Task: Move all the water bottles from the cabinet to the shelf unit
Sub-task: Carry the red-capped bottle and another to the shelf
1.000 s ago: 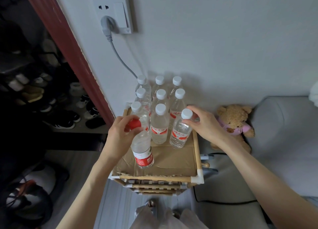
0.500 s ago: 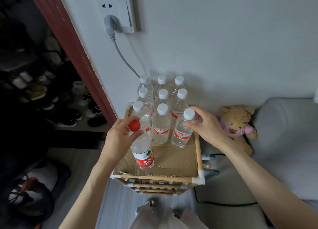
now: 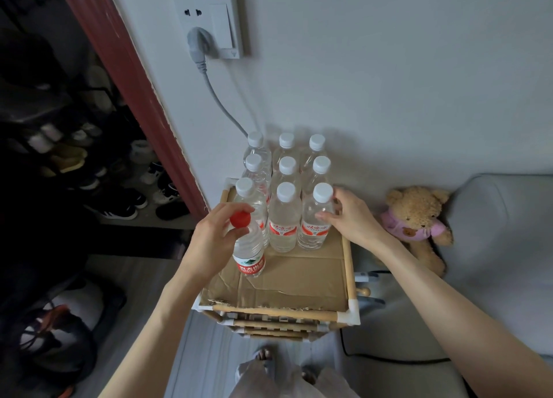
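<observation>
A pale wall with a socket plate and a grey plugged cable fills the head view from ten to two o'clock, with a dark shoe rack off at nine o'clock and a teddy bear against a grey cushion at three. At centre stands the shelf unit, its top lined with cardboard, and nine white-capped water bottles stand upright on it in a three-by-three block toward twelve o'clock. The left hand curls its fingers round the neck of a red-capped bottle, which stands on or just above the cardboard at the block's seven o'clock corner; whether its base is fully down I cannot tell. The right hand has thumb and fingers curved round the shoulder of the front-right bottle, which is upright in line with its neighbours. This looks like the placing step: two more bottles being settled on the shelf. The next move calls for letting go without tipping the tightly packed rows, then lifting both hands clear; the cabinet is not in view, so how many bottles remain is unknown.
</observation>
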`<state>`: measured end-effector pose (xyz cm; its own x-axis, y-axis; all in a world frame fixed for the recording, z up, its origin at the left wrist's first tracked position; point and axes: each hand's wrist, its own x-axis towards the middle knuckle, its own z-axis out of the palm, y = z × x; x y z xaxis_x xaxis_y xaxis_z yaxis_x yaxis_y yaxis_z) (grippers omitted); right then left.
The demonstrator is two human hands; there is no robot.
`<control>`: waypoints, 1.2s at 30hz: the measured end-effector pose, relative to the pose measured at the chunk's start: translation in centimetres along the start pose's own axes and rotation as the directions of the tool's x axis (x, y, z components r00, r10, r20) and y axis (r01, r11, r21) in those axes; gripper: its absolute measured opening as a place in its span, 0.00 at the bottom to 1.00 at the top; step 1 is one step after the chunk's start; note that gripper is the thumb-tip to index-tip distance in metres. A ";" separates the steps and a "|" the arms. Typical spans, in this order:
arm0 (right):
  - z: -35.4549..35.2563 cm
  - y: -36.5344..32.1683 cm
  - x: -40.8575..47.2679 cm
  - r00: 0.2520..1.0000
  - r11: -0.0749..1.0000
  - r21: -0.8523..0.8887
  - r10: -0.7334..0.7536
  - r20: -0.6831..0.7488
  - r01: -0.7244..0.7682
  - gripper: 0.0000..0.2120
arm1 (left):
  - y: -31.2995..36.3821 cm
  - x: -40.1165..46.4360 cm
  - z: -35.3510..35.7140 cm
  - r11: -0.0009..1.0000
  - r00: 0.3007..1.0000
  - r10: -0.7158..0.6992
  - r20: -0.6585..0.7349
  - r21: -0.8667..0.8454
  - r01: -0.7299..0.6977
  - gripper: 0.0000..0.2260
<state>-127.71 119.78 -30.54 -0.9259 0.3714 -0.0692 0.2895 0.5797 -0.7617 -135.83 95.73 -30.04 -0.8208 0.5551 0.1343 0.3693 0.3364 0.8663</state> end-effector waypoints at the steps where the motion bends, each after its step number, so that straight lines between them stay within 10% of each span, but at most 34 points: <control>1: 0.0 -0.1 0.0 1.000 1.000 0.002 0.006 0.010 -0.006 0.23 | -0.2 0.1 -0.1 1.000 1.000 0.001 0.003 0.003 -0.001 0.20; 10: 1.0 1.8 -0.5 0.989 0.964 0.247 0.121 -0.081 -0.098 0.33 | -1.4 -0.5 0.5 0.978 0.996 -0.076 -0.050 -0.198 0.065 0.22; 16: 3.6 5.7 -1.9 0.955 0.912 0.297 0.245 0.165 -0.285 0.49 | -6.6 -3.0 3.0 0.912 0.965 -0.261 0.003 -0.326 0.248 0.38; 21: 6.8 7.6 -1.5 0.909 0.893 0.209 0.354 0.220 -0.399 0.39 | -9.3 -4.9 6.8 0.840 0.879 -0.476 -0.035 -0.315 0.442 0.32; 36: 9.4 9.3 -0.2 0.926 0.893 0.246 0.371 0.075 -0.377 0.30 | -11.3 -3.8 7.9 0.808 0.898 -0.440 0.018 -0.427 0.405 0.24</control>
<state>-127.12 118.31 -43.70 -0.7680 0.5046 -0.3944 0.5481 0.1992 -0.8124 -133.46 95.86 -44.11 -0.8914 0.3643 -0.2695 -0.2202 0.1717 0.9602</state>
